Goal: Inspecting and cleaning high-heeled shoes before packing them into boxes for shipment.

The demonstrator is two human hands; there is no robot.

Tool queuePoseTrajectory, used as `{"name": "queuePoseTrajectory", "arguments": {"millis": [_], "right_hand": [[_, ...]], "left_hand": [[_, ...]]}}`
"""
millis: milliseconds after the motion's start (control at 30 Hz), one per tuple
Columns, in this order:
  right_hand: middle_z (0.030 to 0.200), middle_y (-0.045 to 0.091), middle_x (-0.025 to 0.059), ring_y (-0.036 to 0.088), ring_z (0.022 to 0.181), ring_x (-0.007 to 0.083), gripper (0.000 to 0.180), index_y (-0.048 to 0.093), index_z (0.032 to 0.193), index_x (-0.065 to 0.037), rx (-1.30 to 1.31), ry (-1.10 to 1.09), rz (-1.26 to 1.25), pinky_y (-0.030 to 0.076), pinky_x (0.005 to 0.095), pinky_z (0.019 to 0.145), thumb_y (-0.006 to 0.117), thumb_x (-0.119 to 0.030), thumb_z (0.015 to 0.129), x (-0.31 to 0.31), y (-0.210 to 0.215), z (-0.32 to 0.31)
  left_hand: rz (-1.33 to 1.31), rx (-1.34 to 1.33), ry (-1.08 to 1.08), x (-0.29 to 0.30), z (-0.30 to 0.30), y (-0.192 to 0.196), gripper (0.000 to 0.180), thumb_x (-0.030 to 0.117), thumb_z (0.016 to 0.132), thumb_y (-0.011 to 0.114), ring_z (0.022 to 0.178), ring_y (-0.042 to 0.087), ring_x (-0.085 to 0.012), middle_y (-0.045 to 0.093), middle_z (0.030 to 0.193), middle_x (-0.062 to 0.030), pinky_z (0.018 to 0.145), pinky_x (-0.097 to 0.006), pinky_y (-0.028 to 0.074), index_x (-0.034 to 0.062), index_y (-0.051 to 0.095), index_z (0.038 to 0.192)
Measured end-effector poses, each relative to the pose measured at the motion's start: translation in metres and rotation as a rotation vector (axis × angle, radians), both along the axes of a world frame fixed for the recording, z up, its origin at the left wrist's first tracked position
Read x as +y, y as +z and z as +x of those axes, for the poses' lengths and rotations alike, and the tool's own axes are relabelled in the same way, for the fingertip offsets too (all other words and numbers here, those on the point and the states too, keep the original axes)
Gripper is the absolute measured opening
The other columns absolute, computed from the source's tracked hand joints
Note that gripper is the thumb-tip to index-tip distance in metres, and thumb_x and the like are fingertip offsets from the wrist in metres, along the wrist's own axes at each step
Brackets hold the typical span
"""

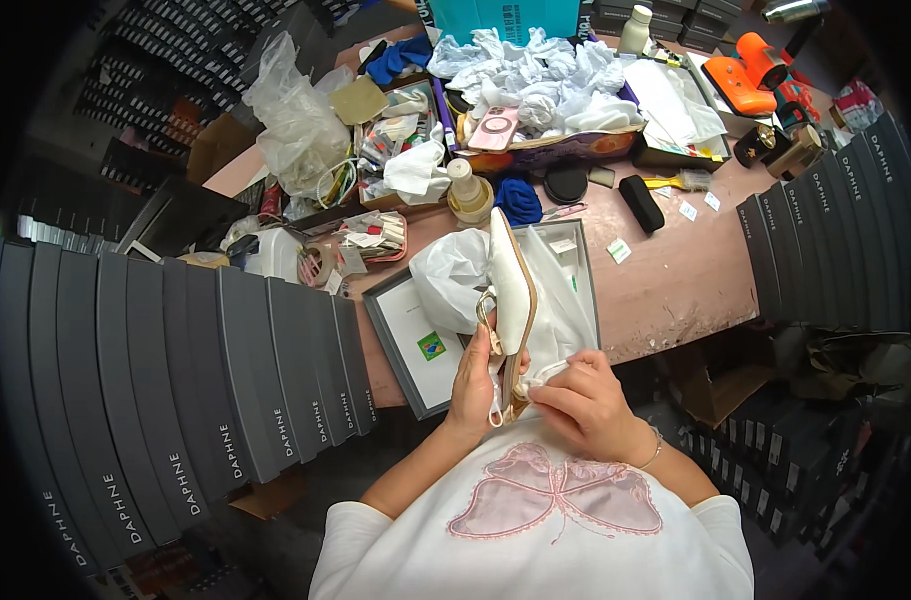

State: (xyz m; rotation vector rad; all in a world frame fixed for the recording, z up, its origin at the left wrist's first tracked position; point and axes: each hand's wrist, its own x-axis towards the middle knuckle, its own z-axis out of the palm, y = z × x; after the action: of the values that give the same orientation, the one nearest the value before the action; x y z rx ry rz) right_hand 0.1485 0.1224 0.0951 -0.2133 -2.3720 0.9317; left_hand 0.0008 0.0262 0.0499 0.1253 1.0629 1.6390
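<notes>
Head view shows me the left hand point(470, 390) wrapped around a white shoe point(513, 280), which stands toe-up and slightly tilted above an open grey box point(387, 340). I see the right hand point(585, 400) half curled, fingertips pinching some white material point(547, 372) beside the heel; whether it is strap or paper, I cannot tell. The box holds white tissue paper point(450, 275) and a white sheet bearing a green square point(431, 347). Farther back, a patterned carton point(560, 151) brims with crumpled white paper point(535, 75), a pink phone point(493, 127) at its front edge.

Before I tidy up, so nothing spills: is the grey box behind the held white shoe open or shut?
Open: the grey box shows its inside, where white wrapping lies.
</notes>
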Motion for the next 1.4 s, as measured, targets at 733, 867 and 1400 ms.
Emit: {"name": "queuePoseTrajectory", "arguments": {"millis": [733,867,1400], "right_hand": [[0.097,0.062,0.0161,0.062,0.080,0.0285,0.016,0.065,0.097,0.000,-0.084,-0.501,-0.040,0.049,0.0351,0.070,0.065,-0.007,0.082,0.186,-0.091,0.008],[0.106,0.060,0.0222,0.061,0.085,0.0359,0.027,0.060,0.106,0.000,-0.221,-0.513,0.156,0.049,0.0418,0.076,0.064,-0.013,0.083,0.181,-0.089,-0.028],[0.115,0.058,0.0093,0.056,0.102,0.0147,0.064,0.035,0.140,-0.002,-0.073,-0.158,-0.965,0.048,0.0293,0.085,0.066,-0.008,0.084,0.020,-0.130,-0.041]], "left_hand": [[-0.232,0.331,0.191,-0.001,-0.056,-0.068,0.049,0.026,0.097,0.053,0.089,0.059,-0.0109,0.060,0.109,-0.0060,0.076,-0.024,0.049,0.0005,0.041,0.136],[-0.281,0.453,0.168,0.022,-0.085,-0.129,0.056,0.022,0.094,0.059,0.107,0.054,-0.0127,0.054,0.124,-0.0081,0.089,-0.025,0.045,-0.0001,0.036,0.140],[0.043,0.848,-0.062,-0.003,0.014,-0.097,0.076,0.020,0.083,0.069,0.132,0.036,-0.0246,0.034,0.144,-0.0153,0.102,-0.035,0.037,0.0014,0.026,0.143]]}}
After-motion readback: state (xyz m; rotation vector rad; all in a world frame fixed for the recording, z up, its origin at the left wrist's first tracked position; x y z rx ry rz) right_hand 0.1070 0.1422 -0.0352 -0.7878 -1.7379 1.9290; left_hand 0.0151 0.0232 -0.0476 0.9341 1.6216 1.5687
